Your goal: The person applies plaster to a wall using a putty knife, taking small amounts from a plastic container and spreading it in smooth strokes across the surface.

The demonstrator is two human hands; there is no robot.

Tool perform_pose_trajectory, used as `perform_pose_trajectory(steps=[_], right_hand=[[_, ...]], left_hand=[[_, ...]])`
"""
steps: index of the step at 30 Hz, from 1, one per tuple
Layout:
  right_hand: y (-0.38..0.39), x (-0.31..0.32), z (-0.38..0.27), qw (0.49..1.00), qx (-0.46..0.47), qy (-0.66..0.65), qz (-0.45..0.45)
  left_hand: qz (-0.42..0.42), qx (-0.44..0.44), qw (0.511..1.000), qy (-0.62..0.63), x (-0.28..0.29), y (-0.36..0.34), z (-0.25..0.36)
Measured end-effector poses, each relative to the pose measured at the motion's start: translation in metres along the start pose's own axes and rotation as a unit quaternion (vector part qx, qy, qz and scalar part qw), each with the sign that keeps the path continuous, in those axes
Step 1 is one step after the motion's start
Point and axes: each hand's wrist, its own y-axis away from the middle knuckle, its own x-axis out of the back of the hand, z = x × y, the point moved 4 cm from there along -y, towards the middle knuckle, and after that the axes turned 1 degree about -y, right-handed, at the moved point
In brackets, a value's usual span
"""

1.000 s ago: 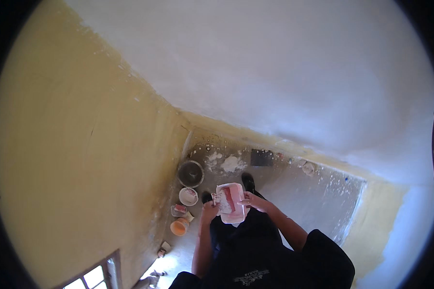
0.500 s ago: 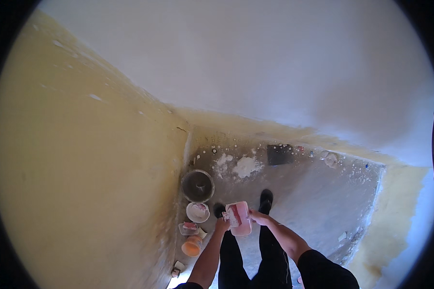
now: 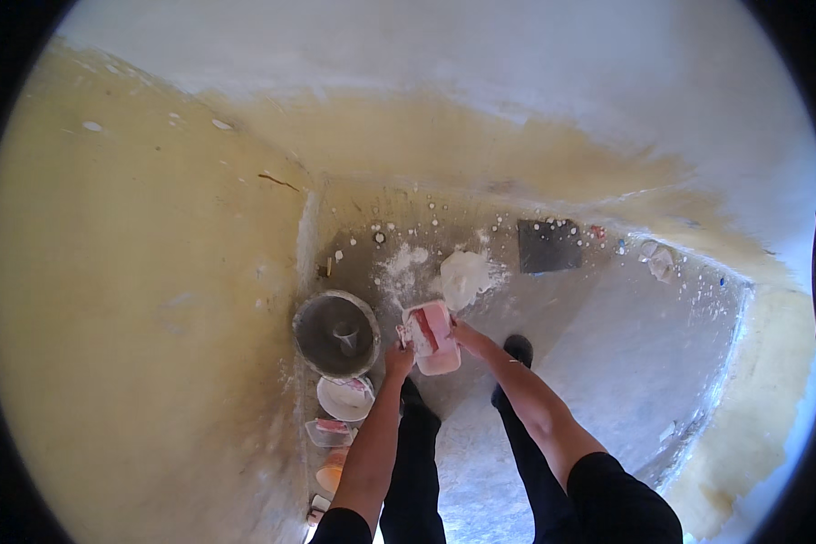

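Out in front of my legs I hold a shallow pink plastic tub (image 3: 440, 360). My right hand (image 3: 468, 338) is closed on its right rim. On the tub's left side my left hand (image 3: 399, 359) is closed round the end of a flat, white-smeared scraper (image 3: 415, 332) with a red strip along it. The scraper lies over the tub's opening; its grip is mostly hidden by my fingers. Just beyond the tub, a white heap of powder or plaster (image 3: 464, 277) lies on the floor.
Along the left wall stand a large dark bucket (image 3: 313, 337), a white bowl (image 3: 340, 399), a clear tub (image 3: 326, 435) with something red in it, and an orange container (image 3: 332, 470). A dark square sheet (image 3: 549, 247) and a crumpled pale bag (image 3: 659, 262) lie near the far wall.
My hands have moved up the view with the tub and scraper, nearer the white heap. The view has shifted down and forward, and my feet stand differently.
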Motion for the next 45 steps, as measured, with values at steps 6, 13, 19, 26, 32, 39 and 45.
perform_pose_trajectory(steps=[6,13,19,26,32,39,45], right_hand=[[-0.028,0.036,0.022,0.994,0.055,0.053,0.075],[0.018,0.077,0.026,0.949,0.072,0.308,0.015],[0.041,0.136,0.044,0.963,-0.007,0.104,0.247],[0.041,0.156,0.046,0.941,0.051,0.129,0.31],[0.061,0.12,0.058,0.969,-0.039,0.045,0.242],[0.074,0.124,0.093,0.892,0.006,-0.388,0.233],[0.096,0.052,0.009,0.875,-0.046,-0.467,-0.115]], left_hand=[[0.039,-0.025,0.999,0.028,-0.056,-0.047,-0.007],[0.234,-0.05,0.961,-0.14,-0.069,-0.01,0.015],[0.108,-0.239,0.962,0.08,-0.069,0.008,0.138],[0.038,-0.216,0.972,-0.089,-0.096,0.003,0.175],[0.1,-0.274,0.956,-0.021,-0.069,0.046,0.192],[0.047,-0.369,0.919,0.131,-0.001,0.158,0.242],[-0.008,-0.319,0.933,0.168,0.046,0.23,0.231]])
